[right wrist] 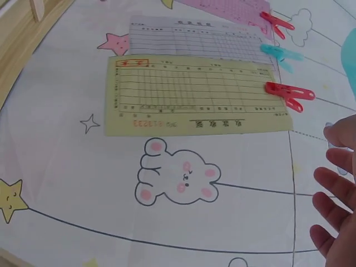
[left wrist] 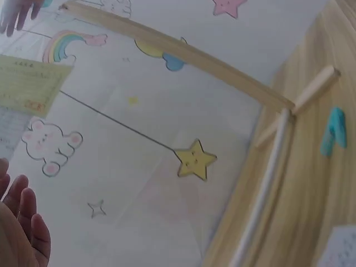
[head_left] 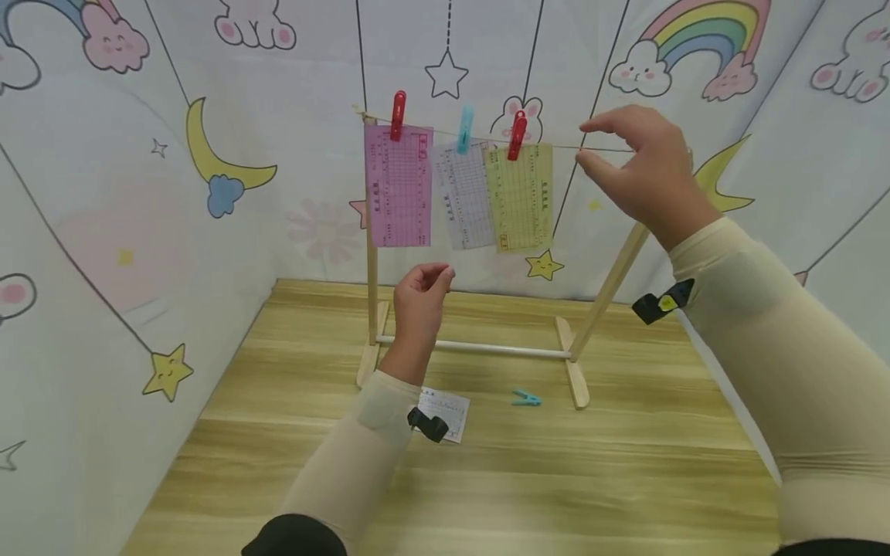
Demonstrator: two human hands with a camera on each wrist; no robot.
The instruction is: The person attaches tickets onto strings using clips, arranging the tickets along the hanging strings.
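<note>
Three slips of paper hang from a thin string: a pink slip (head_left: 399,193) at the left, a white slip (head_left: 464,197), and a yellow slip (head_left: 524,199) that overlaps the white one. A red clip (head_left: 398,116) grips the pink slip, a light-blue clip (head_left: 465,130) the white, another red clip (head_left: 517,136) the yellow. My right hand (head_left: 643,158) is at the string, right of the yellow slip, thumb and forefinger apart with nothing between them. Below the slips, my left hand (head_left: 420,301) is raised, fingers loosely bent and holding nothing.
The string spans two wooden posts (head_left: 615,286), joined low down by a white rod (head_left: 497,350). On the wood-grain table (head_left: 591,479) lie a blue clip (head_left: 527,398) and a white printed slip (head_left: 452,413), partly behind my left forearm. Behind stands a cartoon-printed backdrop (head_left: 313,93).
</note>
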